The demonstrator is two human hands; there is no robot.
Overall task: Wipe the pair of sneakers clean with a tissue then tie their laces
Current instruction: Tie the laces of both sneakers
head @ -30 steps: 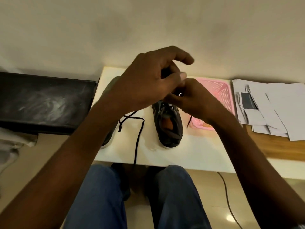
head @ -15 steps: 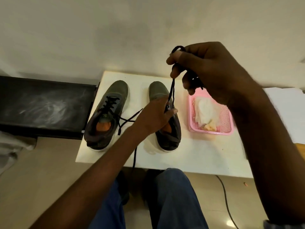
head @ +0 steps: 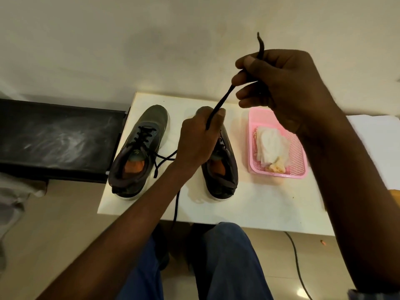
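Two dark sneakers with orange insoles stand toes-away on a small white table. The left sneaker has loose black laces; one lace end trails over the table's front edge. My left hand rests over the right sneaker and pinches its black lace low down. My right hand is raised above the table and grips the same lace near its tip, holding it taut; the tip sticks up above my fingers. Crumpled white tissues lie in a pink basket.
The pink mesh basket sits right of the sneakers. A black bench-like surface adjoins the table on the left. White papers lie at the far right. My knees in blue trousers are under the front edge; a cable runs on the floor.
My hands have separated: the left dropped onto the right sneaker, the right rose with the lace. Since half a second ago the loop at my right fingers became a straight tip.
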